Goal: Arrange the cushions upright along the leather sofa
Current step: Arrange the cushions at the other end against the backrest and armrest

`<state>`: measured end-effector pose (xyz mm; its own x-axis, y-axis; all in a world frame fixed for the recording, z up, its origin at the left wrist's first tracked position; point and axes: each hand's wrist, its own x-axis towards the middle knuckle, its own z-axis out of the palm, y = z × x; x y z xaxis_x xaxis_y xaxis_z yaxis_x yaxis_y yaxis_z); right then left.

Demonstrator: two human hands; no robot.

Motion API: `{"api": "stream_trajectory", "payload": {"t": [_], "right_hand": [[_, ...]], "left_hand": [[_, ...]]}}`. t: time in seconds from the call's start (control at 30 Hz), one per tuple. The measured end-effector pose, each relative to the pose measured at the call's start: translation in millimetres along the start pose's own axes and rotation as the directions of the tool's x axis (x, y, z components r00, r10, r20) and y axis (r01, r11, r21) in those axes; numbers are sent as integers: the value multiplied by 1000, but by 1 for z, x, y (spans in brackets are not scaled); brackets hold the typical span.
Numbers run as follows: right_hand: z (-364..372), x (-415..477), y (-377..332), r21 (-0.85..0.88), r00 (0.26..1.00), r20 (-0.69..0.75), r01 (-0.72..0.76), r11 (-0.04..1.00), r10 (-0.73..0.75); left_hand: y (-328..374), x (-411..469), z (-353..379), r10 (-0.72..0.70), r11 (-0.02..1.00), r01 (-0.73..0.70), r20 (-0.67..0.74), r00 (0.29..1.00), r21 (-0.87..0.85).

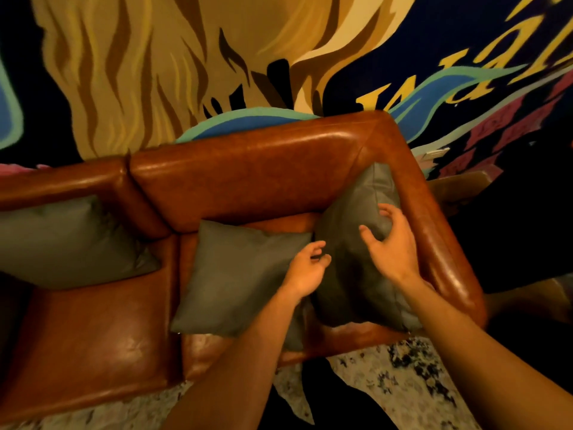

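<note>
Cushions are the job, three grey ones on the brown leather sofa that fills the middle of the frame. One leans at the left edge, one slumps at centre, and the third stands wedged against the arm at centre right. That last one looks to be the step in hand: the right hand presses its face, grip apart; the left hand hovers by its edge, fingers loosely curled, holding nothing. Next, I'd guess, the slumped centre cushion wants lifting upright against the backrest.
</note>
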<state>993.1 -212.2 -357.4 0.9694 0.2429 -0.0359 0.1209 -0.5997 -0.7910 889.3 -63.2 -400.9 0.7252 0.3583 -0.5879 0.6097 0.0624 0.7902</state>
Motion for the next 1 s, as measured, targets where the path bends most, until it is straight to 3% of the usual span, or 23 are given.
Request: {"api": "stream_trajectory", "payload": {"t": [0.1, 0.2, 0.3, 0.4, 0.6, 0.73, 1.0], "right_hand": [[36, -7, -22, 77, 994, 90, 53, 996, -60], [77, -21, -30, 115, 950, 305, -107, 988, 67], [114, -35, -20, 2, 816, 518, -303, 953, 258], [146, -52, -3, -170, 681, 612, -385, 907, 403], [199, -73, 22, -289, 574, 564, -536, 793, 594], [230, -61, 23, -262, 567, 459, -649, 714, 684], [276, -33, 55, -214, 563, 346, -732, 647, 751]], "left_hand": [[-6, -7, -45, 7, 998, -12, -69, 998, -66], [-31, -9, -101, -23, 998, 13, -150, 988, -64], [-68, -10, -155, -81, 997, 81, -245, 966, -9], [-107, -9, -205, -157, 986, 164, -293, 943, -1], [-161, 1, -274, -285, 956, 294, -301, 910, -16], [-190, 31, -306, -316, 939, 340, -255, 914, 53], [-233, 113, -334, -353, 919, 381, -223, 909, 99]]}}
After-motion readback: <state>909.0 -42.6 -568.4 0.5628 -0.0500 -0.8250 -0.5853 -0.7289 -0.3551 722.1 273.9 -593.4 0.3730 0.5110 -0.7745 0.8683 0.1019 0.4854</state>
